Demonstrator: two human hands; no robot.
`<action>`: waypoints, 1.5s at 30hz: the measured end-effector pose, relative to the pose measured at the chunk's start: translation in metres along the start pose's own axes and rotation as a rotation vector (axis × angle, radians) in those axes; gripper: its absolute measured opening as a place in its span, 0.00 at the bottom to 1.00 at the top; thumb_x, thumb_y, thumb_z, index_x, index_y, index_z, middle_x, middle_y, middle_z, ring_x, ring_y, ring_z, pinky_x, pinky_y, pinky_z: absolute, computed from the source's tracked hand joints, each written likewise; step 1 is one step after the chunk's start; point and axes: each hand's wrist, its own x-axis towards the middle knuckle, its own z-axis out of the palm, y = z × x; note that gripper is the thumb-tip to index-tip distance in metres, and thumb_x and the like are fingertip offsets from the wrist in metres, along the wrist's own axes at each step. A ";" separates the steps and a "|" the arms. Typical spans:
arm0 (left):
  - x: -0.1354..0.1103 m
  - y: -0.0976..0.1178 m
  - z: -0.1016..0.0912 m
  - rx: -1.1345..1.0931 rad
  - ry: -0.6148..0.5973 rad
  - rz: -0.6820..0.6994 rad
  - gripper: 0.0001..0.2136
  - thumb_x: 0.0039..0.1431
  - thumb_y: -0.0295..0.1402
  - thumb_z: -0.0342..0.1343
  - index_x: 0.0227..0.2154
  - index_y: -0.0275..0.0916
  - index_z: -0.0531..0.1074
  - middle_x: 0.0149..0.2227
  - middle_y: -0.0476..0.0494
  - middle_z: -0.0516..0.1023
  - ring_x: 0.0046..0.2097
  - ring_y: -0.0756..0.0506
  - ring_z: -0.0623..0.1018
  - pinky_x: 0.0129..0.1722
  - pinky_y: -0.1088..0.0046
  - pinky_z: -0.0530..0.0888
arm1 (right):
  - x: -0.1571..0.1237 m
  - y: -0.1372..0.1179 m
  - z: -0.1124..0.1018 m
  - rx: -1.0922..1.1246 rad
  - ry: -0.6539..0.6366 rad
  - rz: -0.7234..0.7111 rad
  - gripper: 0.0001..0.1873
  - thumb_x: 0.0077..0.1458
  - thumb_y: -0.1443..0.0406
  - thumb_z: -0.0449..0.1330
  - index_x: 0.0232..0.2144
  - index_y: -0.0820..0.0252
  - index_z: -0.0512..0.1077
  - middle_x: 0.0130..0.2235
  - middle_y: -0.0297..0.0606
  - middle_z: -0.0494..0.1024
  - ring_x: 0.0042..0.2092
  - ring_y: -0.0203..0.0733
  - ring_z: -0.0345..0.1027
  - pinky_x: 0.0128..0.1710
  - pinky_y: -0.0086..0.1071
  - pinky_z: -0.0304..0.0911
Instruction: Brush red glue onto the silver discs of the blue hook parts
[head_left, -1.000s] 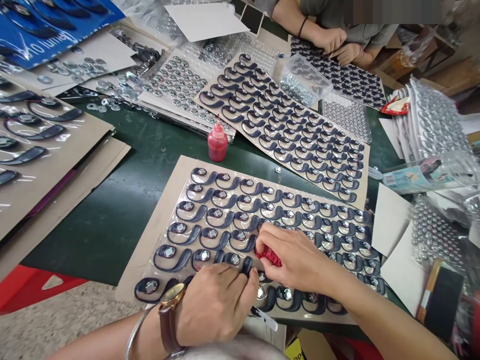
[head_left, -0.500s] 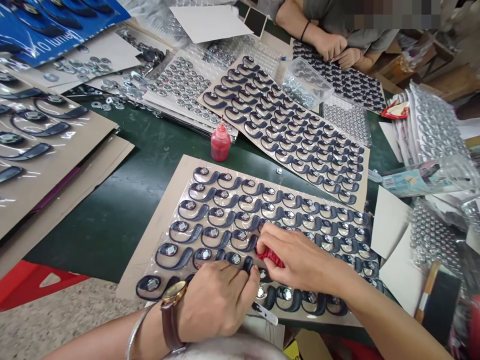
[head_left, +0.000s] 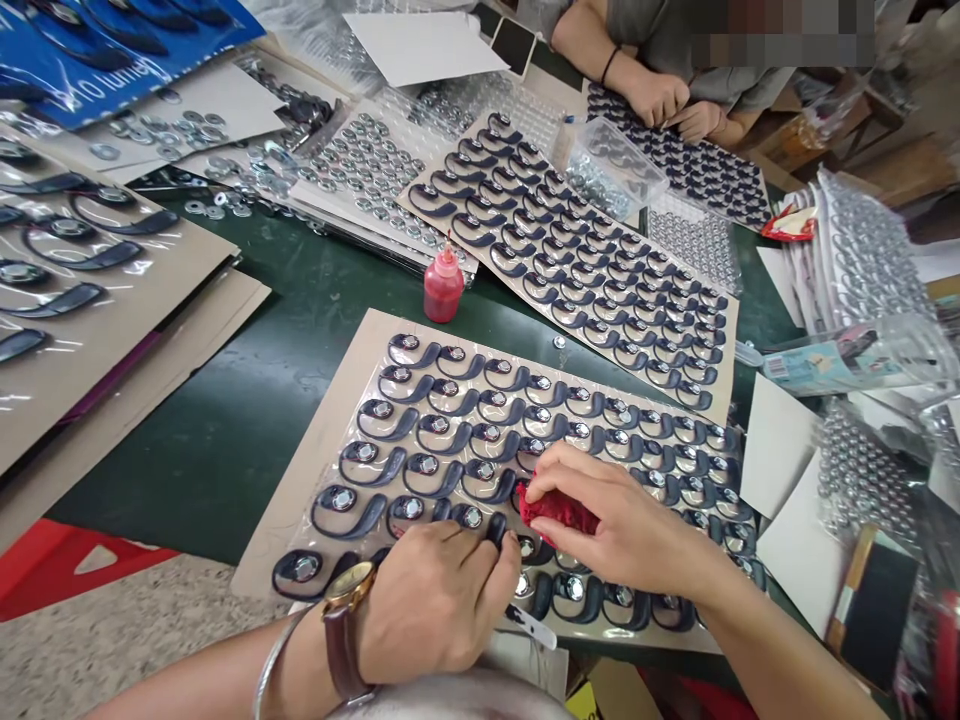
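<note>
My right hand (head_left: pixel 607 510) grips a crumpled red cloth (head_left: pixel 559 508) between thumb and fingers, over the middle of a card sheet (head_left: pixel 296 490). Rows of dark hook-shaped pieces (head_left: pixel 367 515), each with a shiny round centre, lie on this sheet under clear plastic. At the sheet's near edge rests my left hand (head_left: pixel 442 595), fingers curled down and closed; whatever is beneath them is hidden. A white strip with dark marks (head_left: pixel 534 628) sticks out beside that hand. The wrist wears a watch (head_left: pixel 349 585) and a bangle.
Behind the sheet stand a small bottle of red liquid (head_left: pixel 443 285) and a second sheet of hook pieces (head_left: pixel 570 250). A clear box (head_left: pixel 611 170) holds small metal parts. More sheets (head_left: pixel 97 300) are stacked left. Across the table (head_left: pixel 187 430), a co-worker's hands (head_left: pixel 675 105) hover over another sheet.
My right hand has shifted slightly right and its fingers have loosened, so more of the red cloth shows. My left hand stays in place.
</note>
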 end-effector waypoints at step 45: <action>-0.002 0.000 0.006 0.040 0.012 -0.081 0.12 0.53 0.23 0.51 0.42 0.33 0.67 0.23 0.48 0.72 0.23 0.50 0.71 0.23 0.74 0.67 | -0.025 0.040 0.007 -0.479 0.226 -0.237 0.14 0.61 0.66 0.47 0.46 0.60 0.67 0.41 0.41 0.70 0.34 0.36 0.64 0.24 0.30 0.52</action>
